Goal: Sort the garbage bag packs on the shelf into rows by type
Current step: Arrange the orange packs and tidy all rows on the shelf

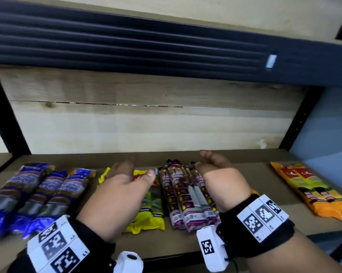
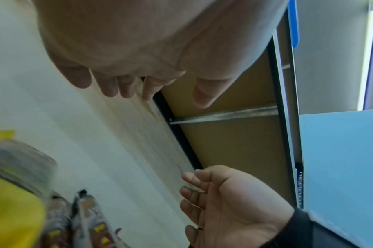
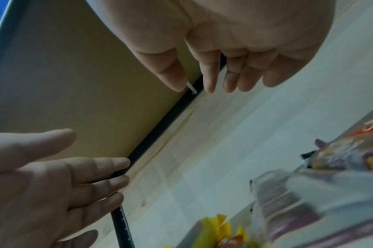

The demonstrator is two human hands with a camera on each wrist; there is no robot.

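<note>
Four groups of garbage bag packs lie on the brown shelf board (image 1: 249,174): blue packs (image 1: 34,196) at the left, yellow packs (image 1: 150,209) in the middle, maroon packs (image 1: 186,198) beside them, orange packs (image 1: 312,190) at the right. My left hand (image 1: 125,186) hovers over the yellow packs with fingers straight and thumb spread, holding nothing. My right hand (image 1: 215,168) hangs above the maroon packs with loosely curled fingers, also empty. The left wrist view shows the left fingers (image 2: 109,87) loose, with the right hand (image 2: 223,204) below. In the right wrist view the right fingers (image 3: 208,78) hang free over the maroon packs (image 3: 321,189).
A pale wooden back panel (image 1: 146,123) closes the shelf behind the packs. A dark ribbed upper shelf edge (image 1: 126,42) hangs overhead. Black uprights (image 1: 302,119) frame both sides, and a blue wall (image 1: 331,125) lies to the right. Bare board shows between the maroon and orange packs.
</note>
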